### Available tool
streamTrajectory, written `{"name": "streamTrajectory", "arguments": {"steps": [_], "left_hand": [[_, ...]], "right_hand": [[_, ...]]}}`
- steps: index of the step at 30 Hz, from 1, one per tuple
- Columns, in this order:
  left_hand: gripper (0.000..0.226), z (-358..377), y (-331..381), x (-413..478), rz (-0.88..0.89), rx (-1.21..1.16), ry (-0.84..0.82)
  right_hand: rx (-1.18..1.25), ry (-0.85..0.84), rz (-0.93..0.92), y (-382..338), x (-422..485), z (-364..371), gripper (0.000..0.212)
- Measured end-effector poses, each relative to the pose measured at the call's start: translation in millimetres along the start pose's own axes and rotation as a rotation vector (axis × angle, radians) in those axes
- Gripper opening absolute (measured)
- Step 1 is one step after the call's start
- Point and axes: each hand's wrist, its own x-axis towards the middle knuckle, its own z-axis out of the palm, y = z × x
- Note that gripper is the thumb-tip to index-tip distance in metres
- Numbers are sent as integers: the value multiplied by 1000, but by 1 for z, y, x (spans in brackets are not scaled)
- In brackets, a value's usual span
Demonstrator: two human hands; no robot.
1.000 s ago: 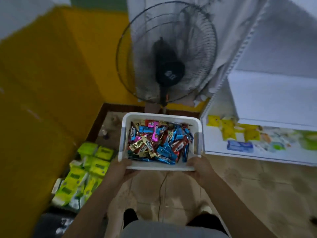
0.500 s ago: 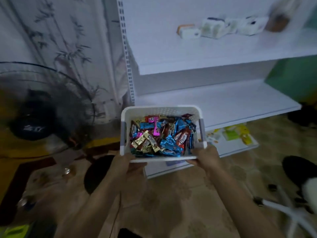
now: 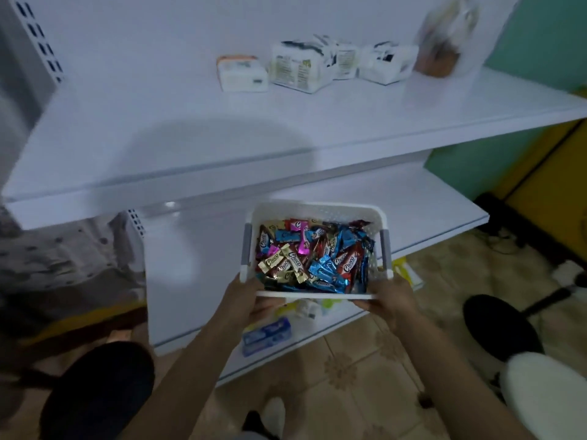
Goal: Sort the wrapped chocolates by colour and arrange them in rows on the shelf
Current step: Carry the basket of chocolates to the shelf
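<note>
Your left hand is gripping the basket at its near-left corner. The chocolates are sitting loose inside: light, slippery foil, so I'd pinch them by the crimped ends. Your right hand is gripping the near-right corner, just in front of the shelf.

basket | carried up, forward | now at middle shelf
</note>
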Motion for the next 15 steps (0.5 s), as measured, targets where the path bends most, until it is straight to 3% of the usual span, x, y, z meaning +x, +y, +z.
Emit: {"name": "streamTrajectory", "arguments": {"steps": [7, 10, 15], "left_hand": [[28, 84, 18, 70, -88, -12, 8], [19, 119, 20, 90, -95, -19, 35], [22, 181, 8, 113, -91, -36, 110]], "right_hand": [[12, 63, 3, -47, 83, -35, 6], [42, 55, 63, -57, 119, -54, 3], [27, -18, 63, -75, 175, -99, 4]]}}
